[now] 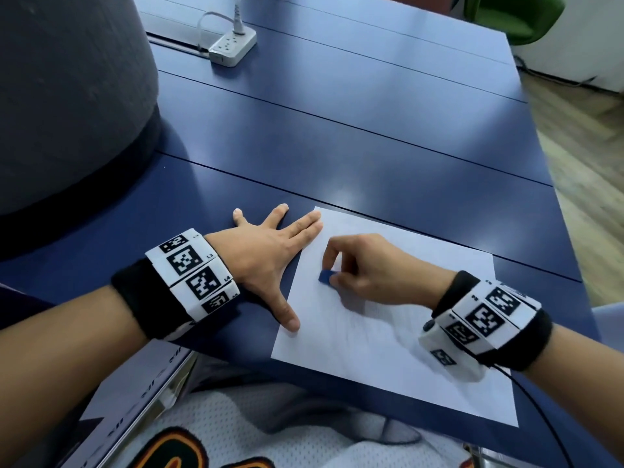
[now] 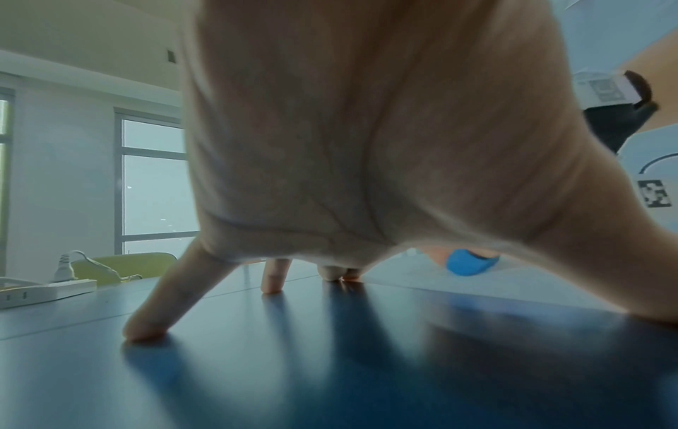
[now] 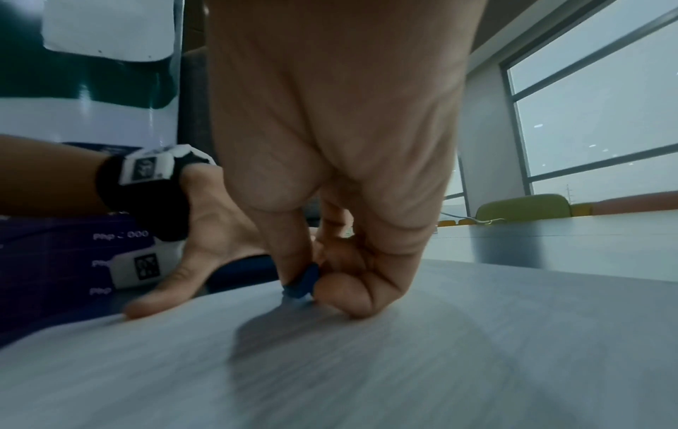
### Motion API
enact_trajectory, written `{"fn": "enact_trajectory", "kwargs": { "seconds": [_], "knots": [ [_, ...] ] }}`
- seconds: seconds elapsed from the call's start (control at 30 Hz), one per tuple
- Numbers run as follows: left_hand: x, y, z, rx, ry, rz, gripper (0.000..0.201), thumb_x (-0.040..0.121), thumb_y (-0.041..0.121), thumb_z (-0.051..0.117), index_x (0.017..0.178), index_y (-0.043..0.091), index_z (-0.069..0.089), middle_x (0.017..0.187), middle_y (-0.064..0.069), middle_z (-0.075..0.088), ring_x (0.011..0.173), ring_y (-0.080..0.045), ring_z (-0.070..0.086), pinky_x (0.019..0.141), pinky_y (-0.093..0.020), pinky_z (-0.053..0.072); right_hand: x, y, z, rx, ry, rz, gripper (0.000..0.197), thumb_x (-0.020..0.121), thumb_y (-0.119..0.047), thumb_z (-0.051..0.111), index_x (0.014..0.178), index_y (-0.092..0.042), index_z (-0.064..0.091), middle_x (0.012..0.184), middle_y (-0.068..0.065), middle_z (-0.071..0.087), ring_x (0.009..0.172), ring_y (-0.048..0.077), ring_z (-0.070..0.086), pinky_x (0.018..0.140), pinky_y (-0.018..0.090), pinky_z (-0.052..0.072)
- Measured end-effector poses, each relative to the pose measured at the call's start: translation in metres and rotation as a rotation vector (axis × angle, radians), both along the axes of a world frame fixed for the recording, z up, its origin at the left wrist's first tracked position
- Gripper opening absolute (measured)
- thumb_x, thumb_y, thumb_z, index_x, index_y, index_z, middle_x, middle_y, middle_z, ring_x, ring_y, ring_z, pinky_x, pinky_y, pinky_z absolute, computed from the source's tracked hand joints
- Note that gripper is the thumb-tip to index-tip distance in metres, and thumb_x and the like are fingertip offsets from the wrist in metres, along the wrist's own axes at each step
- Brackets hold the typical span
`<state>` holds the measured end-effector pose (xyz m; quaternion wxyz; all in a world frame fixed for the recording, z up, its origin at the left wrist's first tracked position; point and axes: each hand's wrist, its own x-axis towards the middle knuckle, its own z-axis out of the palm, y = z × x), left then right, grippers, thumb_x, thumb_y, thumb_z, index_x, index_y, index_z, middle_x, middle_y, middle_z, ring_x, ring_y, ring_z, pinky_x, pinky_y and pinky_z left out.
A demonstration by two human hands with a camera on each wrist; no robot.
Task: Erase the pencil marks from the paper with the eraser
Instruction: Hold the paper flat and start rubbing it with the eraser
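Eraser (image 1: 327,277) being pinched against paper (image 1: 388,349) by the right hand (image 1: 368,271).
The sheet's edge is being pressed by the left hand (image 1: 266,261) — fingers spread flat — on the blue table (image 1: 371,157).

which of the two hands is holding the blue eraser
The right hand pinches the small blue eraser against the white paper sheet; the left hand lies spread flat, holding nothing, its thumb on the sheet's edge.

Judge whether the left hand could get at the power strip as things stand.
Probably yes: bare table lies between the left hand and the power strip, but lifting off would free the paper.
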<state>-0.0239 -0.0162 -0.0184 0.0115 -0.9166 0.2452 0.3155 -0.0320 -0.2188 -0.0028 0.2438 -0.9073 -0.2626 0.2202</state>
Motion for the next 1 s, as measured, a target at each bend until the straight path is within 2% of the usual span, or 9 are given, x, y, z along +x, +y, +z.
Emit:
{"fn": "enact_trajectory", "kwargs": {
  "seconds": [0.07, 0.23, 0.33, 0.43, 0.6, 0.7, 0.8, 0.93, 1.0],
  "knots": [
    [0.0, 0.0, -0.001, -0.006, -0.003, 0.001, 0.157, 0.035, 0.091, 0.065, 0.148, 0.034, -0.028, 0.147, 0.03, -0.038, 0.146, -0.024, -0.023, 0.098, -0.082, 0.007, 0.002, 0.001, -0.002, 0.025, -0.023, -0.049, 0.007, 0.087, -0.016, 0.065, 0.092, -0.017, 0.061, 0.061, -0.01, 0.055, 0.053, 0.002, 0.052, 0.052, 0.012, 0.035],
    [-0.001, 0.0, 0.0, 0.007, 0.0, -0.006, 0.157, 0.038, 0.089, 0.067, 0.148, 0.032, -0.029, 0.147, 0.028, -0.039, 0.145, -0.025, -0.024, 0.098, -0.082, 0.006, -0.019, 0.008, -0.001, 0.011, 0.082, 0.125, 0.007, 0.087, -0.013, 0.063, 0.092, -0.017, 0.06, 0.058, -0.01, 0.054, 0.052, 0.005, 0.051, 0.053, 0.012, 0.038],
    [-0.001, 0.0, 0.001, -0.001, -0.003, -0.002, 0.156, 0.038, 0.089, 0.067, 0.148, 0.032, -0.028, 0.148, 0.028, -0.038, 0.146, -0.025, -0.023, 0.097, -0.082, 0.006, 0.009, 0.003, -0.002, 0.004, -0.016, -0.019, 0.008, 0.087, -0.017, 0.065, 0.094, -0.015, 0.061, 0.059, -0.011, 0.055, 0.052, -0.001, 0.052, 0.052, 0.011, 0.038],
    [-0.001, 0.0, 0.002, 0.002, -0.012, -0.012, 0.155, 0.038, 0.09, 0.066, 0.148, 0.032, -0.028, 0.149, 0.027, -0.037, 0.146, -0.025, -0.022, 0.098, -0.082, 0.008, 0.031, -0.005, -0.006, 0.029, -0.074, -0.175, 0.01, 0.087, -0.02, 0.064, 0.095, -0.015, 0.062, 0.062, -0.008, 0.06, 0.053, 0.002, 0.053, 0.05, 0.012, 0.036],
    [0.0, 0.001, 0.003, 0.036, -0.032, -0.043, 0.155, 0.039, 0.091, 0.065, 0.148, 0.032, -0.028, 0.149, 0.026, -0.038, 0.147, -0.026, -0.019, 0.099, -0.079, 0.014, 0.016, -0.003, -0.005, -0.005, 0.044, 0.006, 0.005, 0.087, -0.018, 0.065, 0.092, -0.018, 0.063, 0.057, -0.008, 0.055, 0.051, 0.004, 0.05, 0.051, 0.014, 0.037],
    [0.001, 0.001, 0.004, 0.036, -0.031, -0.048, 0.155, 0.039, 0.091, 0.065, 0.148, 0.032, -0.028, 0.149, 0.026, -0.037, 0.147, -0.026, -0.019, 0.098, -0.079, 0.015, 0.04, -0.006, -0.003, -0.012, -0.013, -0.111, 0.008, 0.088, -0.021, 0.064, 0.095, -0.018, 0.062, 0.063, -0.009, 0.058, 0.054, 0.003, 0.051, 0.053, 0.016, 0.038],
    [0.001, 0.003, 0.004, 0.028, -0.04, -0.051, 0.155, 0.038, 0.092, 0.064, 0.149, 0.032, -0.027, 0.15, 0.027, -0.036, 0.147, -0.026, -0.017, 0.097, -0.08, 0.016, 0.052, -0.008, -0.005, 0.036, -0.058, -0.216, 0.011, 0.09, -0.022, 0.063, 0.097, -0.014, 0.06, 0.067, -0.007, 0.059, 0.058, 0.003, 0.053, 0.048, 0.009, 0.036],
    [0.001, 0.003, 0.002, 0.019, -0.034, -0.047, 0.156, 0.038, 0.091, 0.065, 0.149, 0.032, -0.027, 0.15, 0.026, -0.036, 0.147, -0.026, -0.017, 0.096, -0.08, 0.016, 0.025, -0.001, -0.011, 0.071, -0.013, -0.091, 0.008, 0.086, -0.02, 0.067, 0.092, -0.015, 0.064, 0.059, -0.008, 0.056, 0.051, 0.005, 0.049, 0.049, 0.012, 0.037],
    [0.002, 0.003, 0.002, 0.024, -0.032, -0.049, 0.156, 0.039, 0.091, 0.065, 0.149, 0.031, -0.027, 0.149, 0.026, -0.037, 0.147, -0.026, -0.018, 0.097, -0.08, 0.015, 0.027, -0.001, -0.009, 0.053, 0.017, -0.089, 0.009, 0.086, -0.023, 0.067, 0.092, -0.017, 0.064, 0.059, -0.009, 0.056, 0.05, 0.004, 0.049, 0.049, 0.012, 0.038]
  ]
}}
